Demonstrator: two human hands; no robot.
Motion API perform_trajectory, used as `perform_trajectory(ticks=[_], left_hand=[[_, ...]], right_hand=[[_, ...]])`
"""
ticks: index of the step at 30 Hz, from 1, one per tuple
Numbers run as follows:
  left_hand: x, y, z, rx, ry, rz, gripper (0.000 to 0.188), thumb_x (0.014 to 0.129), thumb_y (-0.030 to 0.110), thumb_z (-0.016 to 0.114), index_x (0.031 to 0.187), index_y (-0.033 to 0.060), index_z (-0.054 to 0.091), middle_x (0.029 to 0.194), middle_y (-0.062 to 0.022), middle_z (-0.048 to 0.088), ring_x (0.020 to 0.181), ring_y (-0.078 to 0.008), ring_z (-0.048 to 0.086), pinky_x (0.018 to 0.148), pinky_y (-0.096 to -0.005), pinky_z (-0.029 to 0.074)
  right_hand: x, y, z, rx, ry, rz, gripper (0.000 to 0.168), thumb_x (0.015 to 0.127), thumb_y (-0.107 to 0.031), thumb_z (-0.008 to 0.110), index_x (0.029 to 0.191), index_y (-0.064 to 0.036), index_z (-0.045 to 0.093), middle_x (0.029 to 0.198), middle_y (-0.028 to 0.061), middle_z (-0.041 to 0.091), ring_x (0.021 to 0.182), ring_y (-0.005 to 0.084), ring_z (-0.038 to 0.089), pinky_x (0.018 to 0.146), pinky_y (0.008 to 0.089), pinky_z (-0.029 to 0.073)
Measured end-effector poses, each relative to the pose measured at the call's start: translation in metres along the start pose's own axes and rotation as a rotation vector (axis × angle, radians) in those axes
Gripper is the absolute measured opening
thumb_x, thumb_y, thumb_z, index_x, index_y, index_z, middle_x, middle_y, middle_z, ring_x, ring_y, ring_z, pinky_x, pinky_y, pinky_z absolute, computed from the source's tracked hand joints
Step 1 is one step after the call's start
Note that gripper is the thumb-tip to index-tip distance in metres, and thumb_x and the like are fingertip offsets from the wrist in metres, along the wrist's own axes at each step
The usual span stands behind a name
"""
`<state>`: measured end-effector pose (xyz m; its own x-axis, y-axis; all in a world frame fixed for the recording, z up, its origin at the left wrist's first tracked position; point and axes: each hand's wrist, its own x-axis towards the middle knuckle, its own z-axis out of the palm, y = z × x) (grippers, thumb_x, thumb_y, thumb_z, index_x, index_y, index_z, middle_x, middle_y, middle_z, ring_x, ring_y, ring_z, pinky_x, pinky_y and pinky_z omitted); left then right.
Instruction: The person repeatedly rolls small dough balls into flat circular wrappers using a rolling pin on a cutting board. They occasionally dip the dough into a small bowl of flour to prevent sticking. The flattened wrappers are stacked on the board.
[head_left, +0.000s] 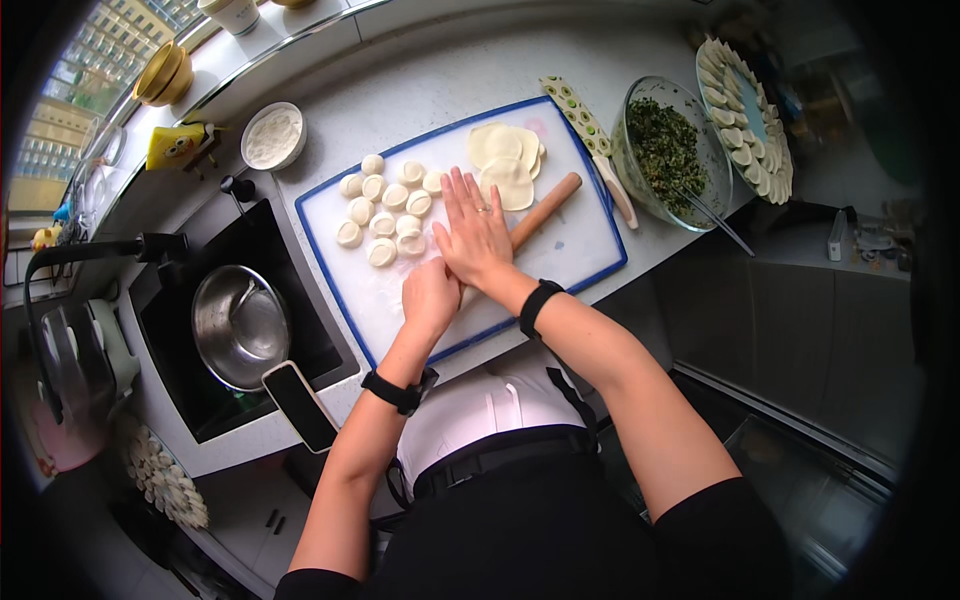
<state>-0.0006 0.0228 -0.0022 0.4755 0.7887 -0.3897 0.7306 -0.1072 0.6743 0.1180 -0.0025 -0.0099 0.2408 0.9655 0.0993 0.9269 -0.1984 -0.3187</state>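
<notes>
My right hand lies flat across a wooden rolling pin, fingers stretched out and not wrapped around it. Close against its heel, my left hand is curled on the cutting board, and its fingertips and anything in them are hidden. The white board has a blue rim. Several small dough pieces sit left of my right hand, many with a flattened top. Beyond that hand, thin round dough wrappers overlap in a loose pile. Flour dusts the board near my left hand.
Right of the board are a knife with its patterned sheath, a glass bowl of chopped green filling with chopsticks, and a plate of dumplings. Leftward are a flour bowl, a sink holding a metal basin, and a phone.
</notes>
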Motion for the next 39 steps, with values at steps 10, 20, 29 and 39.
perform_trajectory(ticks=[10, 20, 29, 39], left_hand=[[-0.021, -0.017, 0.002, -0.153, -0.124, -0.004, 0.018, 0.070, 0.016, 0.063, 0.078, -0.0006, 0.063, 0.075, -0.0206, 0.064, 0.074, -0.0364, 0.063, 0.070, -0.0410, 0.050], [-0.017, -0.027, -0.002, -0.195, 0.037, -0.044, 0.016, 0.077, 0.016, 0.062, 0.079, 0.0008, 0.064, 0.073, -0.0192, 0.064, 0.070, -0.0334, 0.064, 0.066, -0.0408, 0.049], [-0.004, -0.005, 0.003, 0.208, 0.010, 0.178, 0.015, 0.076, 0.017, 0.064, 0.079, 0.0029, 0.063, 0.073, -0.0189, 0.063, 0.071, -0.0369, 0.061, 0.063, -0.0450, 0.047], [0.036, -0.004, -0.038, 0.020, 0.248, 0.166, 0.015, 0.076, 0.007, 0.065, 0.090, 0.0032, 0.059, 0.074, -0.0141, 0.061, 0.071, -0.0289, 0.061, 0.066, -0.0368, 0.048]], right_hand=[[-0.079, 0.025, -0.022, -0.075, -0.119, -0.003, 0.062, 0.086, -0.029, 0.048, 0.140, -0.005, 0.032, 0.147, 0.0137, 0.029, 0.134, 0.0332, 0.028, 0.109, 0.0534, 0.015], [-0.142, 0.049, -0.026, -0.058, -0.072, 0.058, 0.060, 0.083, -0.030, 0.053, 0.137, -0.008, 0.039, 0.145, 0.0135, 0.034, 0.133, 0.0337, 0.031, 0.107, 0.0561, 0.017], [-0.039, 0.011, -0.006, -0.002, 0.049, 0.033, 0.070, 0.084, -0.039, 0.053, 0.142, -0.008, 0.029, 0.147, 0.0143, 0.029, 0.134, 0.0324, 0.028, 0.109, 0.0525, 0.016], [-0.123, 0.041, -0.028, 0.090, -0.038, -0.044, 0.062, 0.081, -0.027, 0.056, 0.134, -0.003, 0.038, 0.121, 0.0151, 0.044, 0.118, 0.0325, 0.037, 0.108, 0.0470, 0.021]])
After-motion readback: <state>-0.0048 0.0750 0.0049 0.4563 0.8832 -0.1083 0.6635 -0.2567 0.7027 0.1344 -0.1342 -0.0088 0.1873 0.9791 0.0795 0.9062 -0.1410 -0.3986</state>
